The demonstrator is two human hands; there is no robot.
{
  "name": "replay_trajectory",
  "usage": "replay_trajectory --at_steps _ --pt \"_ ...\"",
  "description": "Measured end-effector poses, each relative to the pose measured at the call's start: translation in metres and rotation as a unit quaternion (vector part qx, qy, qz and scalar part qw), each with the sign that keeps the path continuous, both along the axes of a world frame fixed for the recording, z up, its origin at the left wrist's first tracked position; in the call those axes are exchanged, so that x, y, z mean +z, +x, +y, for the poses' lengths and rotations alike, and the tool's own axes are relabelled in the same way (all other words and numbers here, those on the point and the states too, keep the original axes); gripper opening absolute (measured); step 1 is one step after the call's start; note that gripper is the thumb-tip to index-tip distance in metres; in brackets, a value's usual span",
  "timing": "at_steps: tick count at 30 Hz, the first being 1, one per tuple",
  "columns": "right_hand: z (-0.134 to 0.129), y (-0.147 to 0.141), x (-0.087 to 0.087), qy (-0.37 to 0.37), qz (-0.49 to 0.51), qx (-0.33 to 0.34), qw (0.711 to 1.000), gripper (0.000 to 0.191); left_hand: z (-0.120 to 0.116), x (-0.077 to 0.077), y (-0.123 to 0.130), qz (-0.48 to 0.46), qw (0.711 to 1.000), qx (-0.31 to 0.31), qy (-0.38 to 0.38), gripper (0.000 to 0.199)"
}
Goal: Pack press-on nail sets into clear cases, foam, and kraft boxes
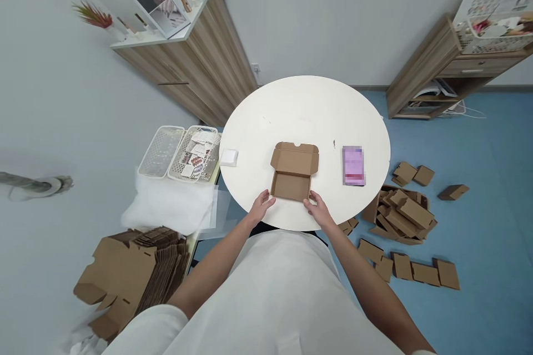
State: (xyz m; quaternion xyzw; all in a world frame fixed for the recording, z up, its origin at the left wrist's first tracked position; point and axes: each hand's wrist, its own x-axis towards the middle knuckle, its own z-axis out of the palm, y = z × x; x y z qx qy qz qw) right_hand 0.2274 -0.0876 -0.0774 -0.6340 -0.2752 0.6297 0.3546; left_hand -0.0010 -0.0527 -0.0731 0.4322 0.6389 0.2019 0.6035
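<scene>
A brown cardboard box sits on the white round table in front of me, its lid folded back and the inside bare. My left hand is by the box's near left corner, thumb and fingers apart. At the near right corner, my right hand has its thumb and fingers spread, with the fingertips close to or touching the cardboard; I cannot tell which. Neither hand grips the box. To the right on the table lies a purple packet. A small white stack lies at the left edge.
Left of the table are two white baskets, one with cards, a white sheet pile and stacked flat cardboard. On the floor to the right, a carton full of folded boxes stands among several loose boxes. Wooden cabinets stand behind.
</scene>
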Motion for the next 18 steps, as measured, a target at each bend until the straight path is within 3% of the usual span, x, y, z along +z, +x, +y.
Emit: replay_trajectory --at_steps 4,8,14,18 --pt "0.001 0.002 -0.007 0.012 -0.084 0.004 0.996 0.069 -0.001 0.000 -0.005 -0.002 1.000 0.005 0.000 0.069" --pt "0.000 0.001 -0.008 0.073 -0.216 -0.049 0.972 0.064 0.002 0.000 -0.011 -0.006 1.000 0.002 0.004 0.067" --pt "0.010 -0.022 0.016 0.226 -0.288 -0.091 0.926 0.052 0.011 -0.002 -0.031 -0.001 1.000 0.008 0.027 0.060" --pt "0.029 -0.060 0.033 0.256 -0.244 -0.037 0.935 0.044 0.028 -0.004 -0.065 0.076 0.993 0.064 0.062 0.053"
